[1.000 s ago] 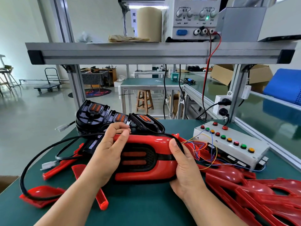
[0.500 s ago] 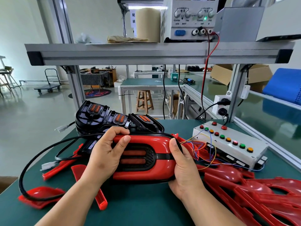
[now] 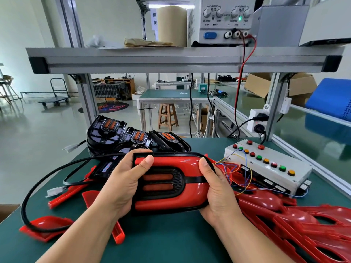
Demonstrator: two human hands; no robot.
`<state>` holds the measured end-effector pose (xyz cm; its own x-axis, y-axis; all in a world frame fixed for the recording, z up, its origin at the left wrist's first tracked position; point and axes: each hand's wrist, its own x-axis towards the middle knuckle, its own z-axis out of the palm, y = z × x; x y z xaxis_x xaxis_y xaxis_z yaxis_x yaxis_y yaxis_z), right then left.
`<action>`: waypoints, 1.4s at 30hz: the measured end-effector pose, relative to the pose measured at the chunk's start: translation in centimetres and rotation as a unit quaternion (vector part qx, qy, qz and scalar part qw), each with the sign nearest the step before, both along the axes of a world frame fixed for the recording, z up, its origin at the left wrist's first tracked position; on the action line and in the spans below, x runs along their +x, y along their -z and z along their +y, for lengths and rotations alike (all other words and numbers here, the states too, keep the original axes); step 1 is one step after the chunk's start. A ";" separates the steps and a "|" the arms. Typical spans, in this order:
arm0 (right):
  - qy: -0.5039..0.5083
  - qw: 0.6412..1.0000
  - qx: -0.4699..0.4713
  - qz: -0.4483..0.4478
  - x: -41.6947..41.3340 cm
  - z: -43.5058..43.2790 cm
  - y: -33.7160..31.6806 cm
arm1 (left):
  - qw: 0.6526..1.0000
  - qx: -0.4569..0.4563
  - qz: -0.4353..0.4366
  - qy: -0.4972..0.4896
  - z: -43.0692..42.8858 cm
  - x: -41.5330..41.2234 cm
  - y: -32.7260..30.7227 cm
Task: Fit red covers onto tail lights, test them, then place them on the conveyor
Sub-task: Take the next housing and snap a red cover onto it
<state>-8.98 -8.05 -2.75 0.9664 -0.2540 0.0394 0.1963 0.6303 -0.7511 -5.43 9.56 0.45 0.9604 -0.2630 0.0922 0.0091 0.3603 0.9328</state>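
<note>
Red glossy plastic cover (image 3: 171, 163) lies already over the black plastic tail light (image 3: 179, 180). We hold this pair in the middle of the view, low over the green tabletop (image 3: 161, 242); whether its lower edge touches the mat, we cannot tell. Our left hand (image 3: 121, 185) grips the left end, with the fingers (image 3: 137, 152) curled over the top edge and the thumb pressing on the upper red band. Our right hand (image 3: 218, 192) grips the right end, thumb on the front, the other fingers hidden behind the housing.

We judge that the fitting step is near its end, since both thumbs seem to push the cover into its seat. The next move calls for a check that the rim sits flush all around. Then a connection is needed to the white test box with coloured push buttons (image 3: 266, 168) at 2 o'clock, perhaps through the small white plug (image 3: 55, 191) at 9 o'clock. After the test comes the green conveyor belt (image 3: 313, 133) at 3 o'clock.

Uncovered black tail lights (image 3: 133, 137) are stacked at 11 o'clock, and loose red covers (image 3: 303, 224) are piled at 4 o'clock.

On the pale bench power supply (image 3: 222, 19) at 12 o'clock we read "CURRENT", "VOLTAGE", "COARSE", "FINE", "OUTPUT", "ON" and "OFF", with 电流 and 电压. A white paper sign (image 3: 154, 19) beside it shows 尾 and 装. We can read no brand name.
</note>
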 end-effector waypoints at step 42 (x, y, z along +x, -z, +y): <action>-0.109 0.988 -0.111 -0.025 0.2 -1.4 -0.5 | 0.923 0.304 -0.154 -0.179 0.4 1.8 1.9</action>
<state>-8.80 -9.43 -2.22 0.9926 -0.0200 0.1201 0.1148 0.4828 -0.8682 -3.64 9.93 -1.44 0.9486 -0.0264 0.3155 -0.3084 -0.3022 0.9020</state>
